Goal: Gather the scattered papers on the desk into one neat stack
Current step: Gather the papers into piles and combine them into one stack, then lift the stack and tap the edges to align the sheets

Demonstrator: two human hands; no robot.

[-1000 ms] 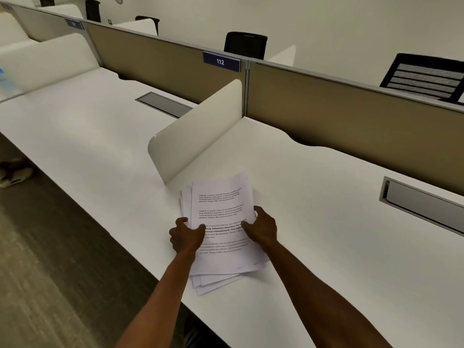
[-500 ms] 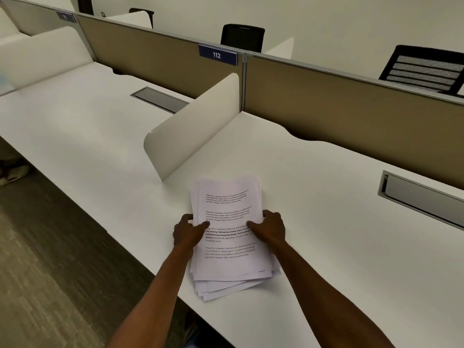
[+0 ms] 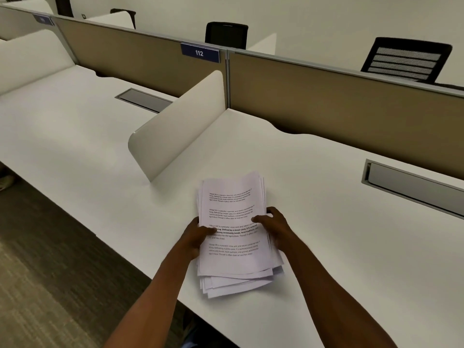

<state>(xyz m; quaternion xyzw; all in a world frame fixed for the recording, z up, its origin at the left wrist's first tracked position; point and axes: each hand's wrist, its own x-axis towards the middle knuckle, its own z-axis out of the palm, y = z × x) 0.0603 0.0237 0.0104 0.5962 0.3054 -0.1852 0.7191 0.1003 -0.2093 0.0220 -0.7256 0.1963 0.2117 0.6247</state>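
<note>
The papers (image 3: 232, 229) are already gathered in one pile near the desk (image 3: 351, 247) front edge, gripped at nine o'clock by the left hand (image 3: 197, 237) and at three by the right hand (image 3: 275, 226). Lower sheets are fanned out at six o'clock; squaring is judged outstanding.

A long white desk (image 3: 351, 247) spreads under the hands, a cream divider (image 3: 180, 126) ahead-left of them. Beyond stand tan partitions (image 3: 339, 101), black chairs (image 3: 406, 60) and a pale wall (image 3: 313, 18)
</note>
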